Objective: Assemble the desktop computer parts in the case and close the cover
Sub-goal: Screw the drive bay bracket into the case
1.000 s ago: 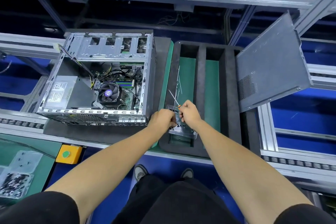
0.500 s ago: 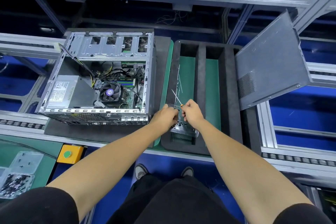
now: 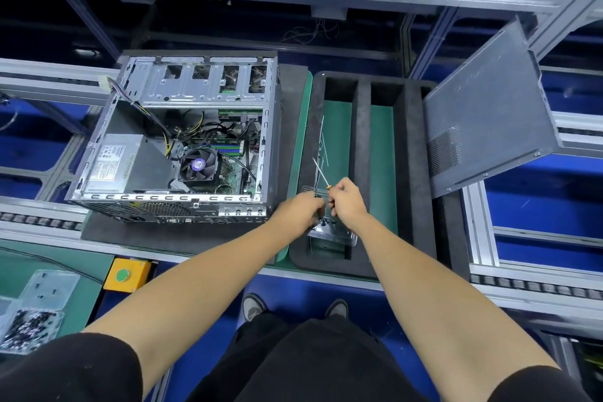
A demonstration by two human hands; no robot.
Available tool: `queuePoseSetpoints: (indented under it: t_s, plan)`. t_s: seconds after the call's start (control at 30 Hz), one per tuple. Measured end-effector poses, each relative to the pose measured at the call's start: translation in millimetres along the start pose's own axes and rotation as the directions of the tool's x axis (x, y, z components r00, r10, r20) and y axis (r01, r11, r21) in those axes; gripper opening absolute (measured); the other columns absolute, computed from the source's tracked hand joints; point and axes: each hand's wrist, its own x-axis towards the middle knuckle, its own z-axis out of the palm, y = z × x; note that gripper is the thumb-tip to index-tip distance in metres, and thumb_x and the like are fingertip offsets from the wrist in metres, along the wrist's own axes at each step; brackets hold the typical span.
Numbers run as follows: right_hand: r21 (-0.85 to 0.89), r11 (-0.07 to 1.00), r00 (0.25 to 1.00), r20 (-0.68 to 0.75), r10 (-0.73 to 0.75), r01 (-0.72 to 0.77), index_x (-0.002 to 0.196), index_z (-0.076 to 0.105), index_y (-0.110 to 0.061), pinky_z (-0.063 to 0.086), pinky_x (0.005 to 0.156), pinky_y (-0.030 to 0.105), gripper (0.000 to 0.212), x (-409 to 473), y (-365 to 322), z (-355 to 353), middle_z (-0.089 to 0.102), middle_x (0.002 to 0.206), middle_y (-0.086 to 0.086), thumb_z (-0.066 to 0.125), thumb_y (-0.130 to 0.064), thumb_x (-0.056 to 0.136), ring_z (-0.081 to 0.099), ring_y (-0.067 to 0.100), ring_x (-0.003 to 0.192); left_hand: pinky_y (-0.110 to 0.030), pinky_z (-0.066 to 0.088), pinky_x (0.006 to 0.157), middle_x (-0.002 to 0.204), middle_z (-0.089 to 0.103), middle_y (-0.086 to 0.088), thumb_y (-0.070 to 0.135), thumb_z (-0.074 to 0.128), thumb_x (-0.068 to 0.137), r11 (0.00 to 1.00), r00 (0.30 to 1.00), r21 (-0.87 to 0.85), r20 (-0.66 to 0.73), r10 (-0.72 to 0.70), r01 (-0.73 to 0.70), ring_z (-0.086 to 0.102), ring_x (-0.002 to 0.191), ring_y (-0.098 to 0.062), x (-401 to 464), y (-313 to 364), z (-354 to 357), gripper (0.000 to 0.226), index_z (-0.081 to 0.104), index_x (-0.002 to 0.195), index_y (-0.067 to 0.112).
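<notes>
The open computer case (image 3: pixel 182 143) lies on its side at the left, showing the power supply (image 3: pixel 114 163), the CPU fan (image 3: pixel 198 166) and cables. Right of it a black foam tray (image 3: pixel 362 127) holds a metal drive bracket (image 3: pixel 331 233) in its near left slot. My left hand (image 3: pixel 301 210) grips the bracket's near top edge. My right hand (image 3: pixel 347 201) holds a screwdriver (image 3: pixel 321 174) with its thin shaft pointing up and away over the tray. The grey side cover (image 3: pixel 486 130) leans against the frame at the right.
A yellow box with a green button (image 3: pixel 125 275) sits at the near edge. At the lower left stands a clear bin of dark screws (image 3: pixel 29 326). Aluminium conveyor rails (image 3: pixel 479 228) run on both sides. Thin wires (image 3: pixel 321 140) lie in the tray's left slot.
Both hands stay together over the bracket, shifted slightly away along the tray. The screwdriver shaft keeps its tilt. The case and cover have not moved.
</notes>
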Motion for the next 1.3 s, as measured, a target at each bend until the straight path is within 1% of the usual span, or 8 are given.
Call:
queuePoseSetpoints:
  t_s: [0.13, 0.27, 0.43, 0.77, 1.07, 1.17, 1.23, 1.3]
  plan:
    - [-0.002, 1.0, 1.0, -0.011, -0.002, 0.002, 0.087, 0.044, -0.011, 0.04, 0.05, 0.03, 0.015, 0.5, 1.5, -0.8, 0.057, 0.073, 0.009, 0.048, -0.003, 0.099, 0.05, 0.017, 0.061, -0.038, 0.051, 0.072, 0.106, 0.052, -0.001, 0.015, 0.069, 0.093, 0.99, 0.998, 0.121, 0.019, 0.067, -0.068, 0.06, 0.096, -0.025, 7.8, -1.7, 2.8, 0.025, 0.062, 0.116, 0.017]
    - [-0.001, 1.0, 1.0, -0.002, 0.0, 0.0, 0.087, 0.043, -0.011, 0.04, 0.049, 0.031, 0.015, 0.7, 2.8, -1.0, 0.056, 0.072, 0.008, 0.048, -0.003, 0.098, 0.05, 0.019, 0.062, -0.041, 0.054, 0.078, 0.109, 0.061, -0.006, 0.02, 0.067, 0.094, 0.989, 0.993, 0.101, 0.061, 0.104, -0.11, 0.063, 0.101, -0.028, 9.8, -5.6, 5.5, 0.022, 0.066, 0.115, 0.014]
    - [0.009, 1.0, 1.0, 0.002, 0.0, 0.0, 0.084, 0.041, -0.012, 0.038, 0.045, 0.026, 0.02, 0.3, 1.9, -0.4, 0.054, 0.068, 0.006, 0.048, 0.0, 0.098, 0.049, 0.016, 0.058, -0.031, 0.038, 0.071, 0.106, 0.058, -0.003, 0.018, 0.069, 0.094, 0.984, 0.988, 0.149, 0.129, 0.082, -0.101, 0.061, 0.099, -0.024, 13.6, 0.4, 1.3, 0.014, 0.066, 0.106, 0.012]
    - [0.018, 1.0, 1.0, 0.019, 0.014, -0.015, 0.086, 0.04, -0.012, 0.039, 0.042, 0.021, 0.02, 3.6, 3.4, -3.2, 0.053, 0.071, 0.008, 0.046, 0.0, 0.1, 0.047, 0.016, 0.06, -0.041, 0.055, 0.087, 0.109, 0.066, -0.009, 0.016, 0.062, 0.098, 0.979, 0.983, 0.186, 0.178, 0.049, -0.082, 0.066, 0.1, -0.03, 13.9, 5.9, -6.7, 0.013, 0.067, 0.109, 0.009]
    - [-0.01, 1.0, 1.0, 0.026, -0.01, 0.01, 0.088, 0.042, -0.012, 0.039, 0.048, 0.029, 0.016, 4.6, 4.3, -3.8, 0.054, 0.072, 0.01, 0.046, -0.001, 0.1, 0.045, 0.017, 0.057, -0.045, 0.054, 0.078, 0.107, 0.052, -0.008, 0.004, 0.056, 0.098, 0.966, 0.992, 0.243, 0.104, 0.067, -0.09, 0.06, 0.094, -0.029, 8.8, 1.3, -1.3, 0.013, 0.053, 0.109, 0.008]
    - [-0.006, 1.0, 1.0, 0.02, -0.012, 0.013, 0.087, 0.042, -0.012, 0.039, 0.049, 0.03, 0.017, 5.2, 5.0, -3.6, 0.053, 0.071, 0.009, 0.047, -0.002, 0.1, 0.046, 0.018, 0.059, -0.044, 0.05, 0.075, 0.102, 0.057, -0.004, 0.012, 0.05, 0.097, 0.992, 0.997, 0.124, 0.08, -0.024, 0.014, 0.061, 0.091, -0.028, 11.5, 0.8, 1.7, 0.005, 0.052, 0.101, 0.014]
    - [-0.004, 1.0, 1.0, 0.023, -0.013, 0.013, 0.087, 0.042, -0.012, 0.039, 0.05, 0.032, 0.017, 6.2, 5.3, -4.2, 0.053, 0.07, 0.008, 0.046, -0.003, 0.101, 0.046, 0.019, 0.059, -0.035, 0.042, 0.063, 0.085, 0.069, 0.006, 0.026, 0.045, 0.094, 0.978, 0.984, -0.109, -0.016, -0.178, 0.175, 0.058, 0.072, -0.02, 13.6, 2.9, 0.9, 0.013, 0.057, 0.091, 0.02]
    - [0.01, 1.0, 1.0, 0.024, -0.01, 0.01, 0.086, 0.041, -0.013, 0.039, 0.05, 0.032, 0.019, 7.1, 5.0, -5.2, 0.053, 0.069, 0.007, 0.047, -0.004, 0.102, 0.046, 0.019, 0.057, -0.03, 0.039, 0.056, 0.075, 0.067, 0.003, 0.021, 0.044, 0.099, 0.923, 0.97, -0.328, -0.061, -0.236, 0.204, 0.053, 0.062, -0.016, 17.0, 0.5, -0.3, 0.017, 0.057, 0.088, 0.017]
